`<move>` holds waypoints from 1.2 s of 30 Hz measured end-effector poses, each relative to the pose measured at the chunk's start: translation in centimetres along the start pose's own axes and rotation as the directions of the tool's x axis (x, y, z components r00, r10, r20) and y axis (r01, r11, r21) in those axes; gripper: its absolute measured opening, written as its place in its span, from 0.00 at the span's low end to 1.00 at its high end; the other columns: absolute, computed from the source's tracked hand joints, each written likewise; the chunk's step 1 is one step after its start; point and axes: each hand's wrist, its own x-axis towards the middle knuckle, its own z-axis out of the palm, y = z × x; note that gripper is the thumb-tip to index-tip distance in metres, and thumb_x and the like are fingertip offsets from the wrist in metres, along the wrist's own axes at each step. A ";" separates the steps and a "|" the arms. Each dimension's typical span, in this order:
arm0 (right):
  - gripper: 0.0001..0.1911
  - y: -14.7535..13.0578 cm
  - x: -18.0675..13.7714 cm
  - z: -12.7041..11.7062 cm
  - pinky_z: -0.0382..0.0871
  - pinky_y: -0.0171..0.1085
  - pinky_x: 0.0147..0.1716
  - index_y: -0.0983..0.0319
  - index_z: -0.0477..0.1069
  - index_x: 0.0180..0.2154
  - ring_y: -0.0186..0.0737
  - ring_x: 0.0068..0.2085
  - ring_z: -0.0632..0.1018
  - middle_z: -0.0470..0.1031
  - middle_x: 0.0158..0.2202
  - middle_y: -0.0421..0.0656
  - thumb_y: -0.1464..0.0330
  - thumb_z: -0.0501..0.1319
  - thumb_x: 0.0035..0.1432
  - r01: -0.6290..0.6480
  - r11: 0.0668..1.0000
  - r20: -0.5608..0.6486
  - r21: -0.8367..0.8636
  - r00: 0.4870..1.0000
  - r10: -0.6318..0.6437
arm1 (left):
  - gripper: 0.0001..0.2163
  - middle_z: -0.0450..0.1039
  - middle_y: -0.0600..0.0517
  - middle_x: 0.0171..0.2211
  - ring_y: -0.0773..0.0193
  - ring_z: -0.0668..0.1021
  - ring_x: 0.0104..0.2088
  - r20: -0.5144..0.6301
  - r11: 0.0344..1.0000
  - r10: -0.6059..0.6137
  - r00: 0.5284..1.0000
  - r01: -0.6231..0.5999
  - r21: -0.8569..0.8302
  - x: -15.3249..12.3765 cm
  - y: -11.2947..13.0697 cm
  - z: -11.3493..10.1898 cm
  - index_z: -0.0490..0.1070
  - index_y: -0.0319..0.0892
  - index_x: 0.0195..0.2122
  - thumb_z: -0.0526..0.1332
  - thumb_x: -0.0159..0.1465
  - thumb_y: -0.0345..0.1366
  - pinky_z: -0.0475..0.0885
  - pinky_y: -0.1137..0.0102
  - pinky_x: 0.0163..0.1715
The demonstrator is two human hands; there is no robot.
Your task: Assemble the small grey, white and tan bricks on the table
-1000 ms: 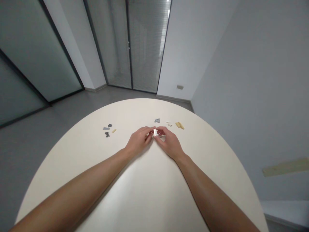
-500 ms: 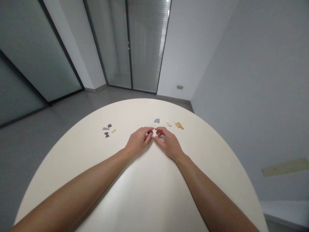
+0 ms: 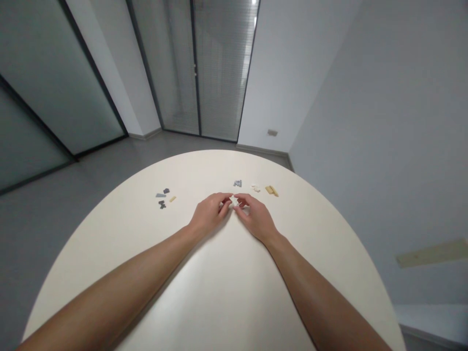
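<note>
My left hand and my right hand meet at the middle of a round cream table. Both pinch a small white piece between their fingertips, just above the tabletop. The fingers of each hand are curled and pressed together around it. Most of the piece is hidden by the fingers.
A grey piece, a small white piece and a tan piece lie just beyond my hands. A cluster of small grey, dark and tan pieces lies to the far left. Glass partitions and a grey floor lie beyond the table.
The hands stay together in the same spot. The fingers have shifted slightly on the white piece, which shows again between the fingertips after being mostly covered half a second ago.
</note>
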 end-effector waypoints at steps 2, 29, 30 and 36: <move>0.14 0.1 0.0 0.0 0.71 0.40 0.47 0.57 0.71 0.50 0.38 0.42 0.78 0.79 0.46 0.42 0.70 0.62 0.62 0.001 1.000 -0.010 -0.002 1.000 -0.001 | 0.14 0.79 0.50 0.49 0.61 0.80 0.43 -0.009 1.000 -0.017 1.000 0.017 -0.004 0.0 0.1 0.0 0.74 0.46 0.52 0.55 0.69 0.37 0.74 0.65 0.45; 0.11 0.2 0.1 0.1 0.70 0.42 0.49 0.56 0.74 0.47 0.42 0.47 0.79 0.80 0.46 0.44 0.68 0.54 0.68 -0.004 0.999 -0.007 -0.050 1.000 0.004 | 0.11 0.81 0.51 0.39 0.60 0.80 0.36 0.025 0.998 -0.048 0.999 0.047 0.035 0.1 0.4 -0.3 0.76 0.47 0.43 0.54 0.70 0.41 0.71 0.67 0.35; 0.11 0.2 0.1 0.1 0.71 0.42 0.48 0.56 0.74 0.48 0.42 0.46 0.79 0.80 0.45 0.44 0.68 0.55 0.68 -0.016 0.999 -0.011 -0.043 1.000 0.016 | 0.11 0.81 0.51 0.39 0.60 0.80 0.36 0.025 0.998 -0.046 0.999 0.046 0.038 0.0 0.4 -0.4 0.76 0.47 0.43 0.54 0.70 0.41 0.71 0.67 0.35; 0.12 0.0 -0.1 0.0 0.71 0.40 0.43 0.55 0.70 0.49 0.41 0.41 0.79 0.80 0.40 0.42 0.68 0.57 0.66 -0.046 0.999 -0.014 -0.029 0.999 0.045 | 0.11 0.82 0.53 0.38 0.60 0.81 0.35 0.021 0.998 -0.047 0.999 0.046 0.051 -0.1 0.6 -0.5 0.76 0.48 0.43 0.54 0.70 0.41 0.70 0.68 0.34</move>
